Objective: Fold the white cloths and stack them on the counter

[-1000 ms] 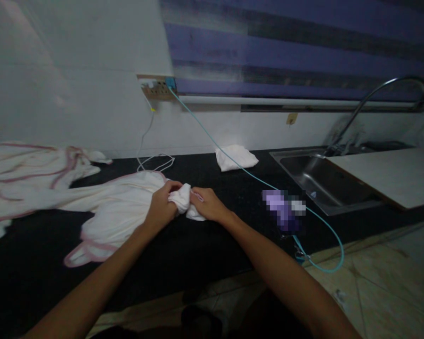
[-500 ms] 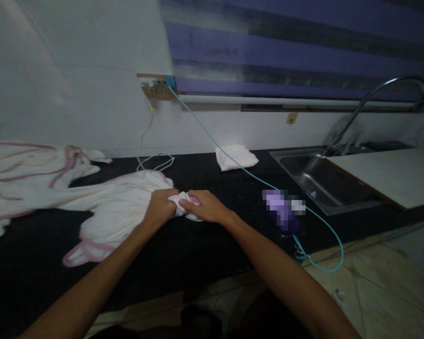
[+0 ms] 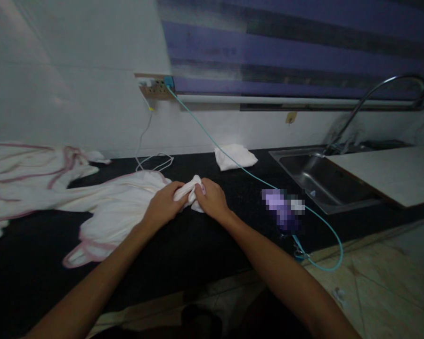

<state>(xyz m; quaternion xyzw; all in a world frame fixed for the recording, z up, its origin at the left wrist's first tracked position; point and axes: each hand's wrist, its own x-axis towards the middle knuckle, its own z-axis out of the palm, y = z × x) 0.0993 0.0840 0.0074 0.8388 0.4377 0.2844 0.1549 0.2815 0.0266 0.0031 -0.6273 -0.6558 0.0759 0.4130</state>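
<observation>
A small white cloth [image 3: 190, 192] is bunched between my two hands on the black countertop [image 3: 183, 254]. My left hand [image 3: 162, 207] grips its left side and rests partly on a larger white garment with pink trim [image 3: 116, 212]. Gripping the cloth's right end is my right hand [image 3: 212, 200], fingers pinched on it. Most of the small cloth is hidden inside my fingers.
More pink-trimmed white fabric [image 3: 28, 169] lies at the far left. A folded white cloth [image 3: 235, 156] sits by the wall. A teal cable [image 3: 233, 160] runs from a wall socket [image 3: 155, 87] to a blurred purple object [image 3: 284, 209]. A steel sink [image 3: 321, 179] with tap stands at right.
Both hands have shifted slightly up and away from me, working the small cloth; it now sticks up between my fingers instead of lying flat under them.
</observation>
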